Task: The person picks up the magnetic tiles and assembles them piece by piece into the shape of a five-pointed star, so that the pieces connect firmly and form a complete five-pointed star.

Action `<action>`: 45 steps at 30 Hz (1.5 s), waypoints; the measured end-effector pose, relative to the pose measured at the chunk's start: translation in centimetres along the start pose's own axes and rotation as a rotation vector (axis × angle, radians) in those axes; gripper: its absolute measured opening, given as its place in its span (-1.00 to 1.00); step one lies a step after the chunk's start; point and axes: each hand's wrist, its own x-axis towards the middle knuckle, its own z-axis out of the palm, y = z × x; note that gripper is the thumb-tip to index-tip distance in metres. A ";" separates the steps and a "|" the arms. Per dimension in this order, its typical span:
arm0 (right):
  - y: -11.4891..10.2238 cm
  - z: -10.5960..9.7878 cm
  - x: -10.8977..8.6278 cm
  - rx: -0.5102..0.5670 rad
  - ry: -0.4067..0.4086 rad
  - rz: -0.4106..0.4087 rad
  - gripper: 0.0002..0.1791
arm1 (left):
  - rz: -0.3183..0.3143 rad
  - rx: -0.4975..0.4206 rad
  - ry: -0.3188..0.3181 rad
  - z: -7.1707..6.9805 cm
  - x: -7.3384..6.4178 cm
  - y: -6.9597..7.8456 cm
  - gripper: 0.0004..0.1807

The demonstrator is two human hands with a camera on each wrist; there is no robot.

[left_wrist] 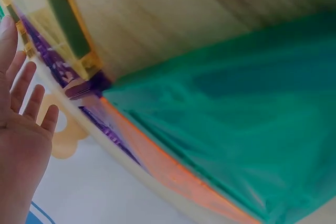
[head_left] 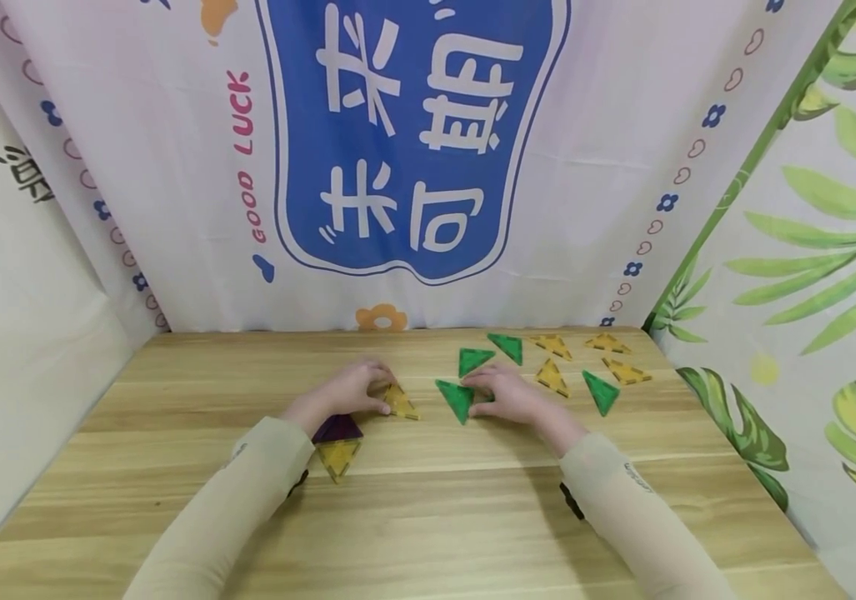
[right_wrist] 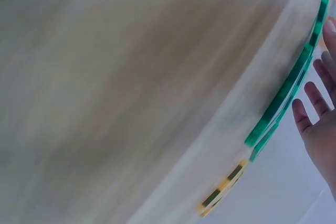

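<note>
In the head view my left hand (head_left: pixel 348 390) holds a yellow triangular magnetic tile (head_left: pixel 402 403) at its left side, thumb low and fingers high. To the right, my right hand (head_left: pixel 510 395) grips a green triangular tile (head_left: pixel 455 399) by its right edge. Below the left wrist a dark purple tile (head_left: pixel 337 428) meets another yellow tile (head_left: pixel 337 456). Close to the left wrist camera are a large green tile (left_wrist: pixel 226 114) and an orange one (left_wrist: pixel 173 177), which the left arm hides from the head view. Both wrist views cut off part of each hand.
Several loose triangles lie at the back right, among them a green tile (head_left: pixel 475 360), a yellow tile (head_left: pixel 552 377) and another green tile (head_left: pixel 600 392). They rest on a wooden table (head_left: pixel 458 517). A printed curtain (head_left: pixel 202 208) hangs along its back edge.
</note>
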 end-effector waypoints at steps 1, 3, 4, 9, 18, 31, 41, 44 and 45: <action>-0.1 0.1 0.2 -0.002 -0.010 -0.003 -0.40 | -0.002 0.002 -0.006 0.0 0.0 0.0 -0.41; -0.3 0.2 0.4 -0.005 -0.021 -0.001 -0.41 | 0.000 0.008 -0.014 0.1 -0.1 -0.1 -0.42; -0.4 0.3 0.4 -0.008 -0.018 -0.002 -0.42 | 0.001 0.008 -0.017 0.1 -0.1 -0.1 -0.42; -0.8 0.7 0.7 -0.021 0.012 0.011 -0.43 | 0.023 0.043 -0.031 0.1 -0.4 0.0 -0.42; -3.2 1.0 2.1 -0.022 0.006 0.045 -0.45 | 0.031 0.063 -0.070 0.0 -0.8 0.0 -0.43; -5.2 1.4 3.7 -0.020 -0.054 0.092 -0.44 | 0.013 0.044 -0.081 0.3 -0.5 0.0 -0.44; -6.2 1.9 4.6 -0.050 -0.059 0.069 -0.44 | 0.003 0.056 -0.063 0.7 -0.6 0.0 -0.44; -6.0 1.9 4.5 -0.031 -0.056 0.061 -0.43 | 0.001 0.061 -0.063 0.6 -0.7 0.2 -0.44; -5.8 1.8 4.4 -0.015 -0.052 0.062 -0.42 | 0.002 0.061 -0.063 0.6 -0.8 0.2 -0.44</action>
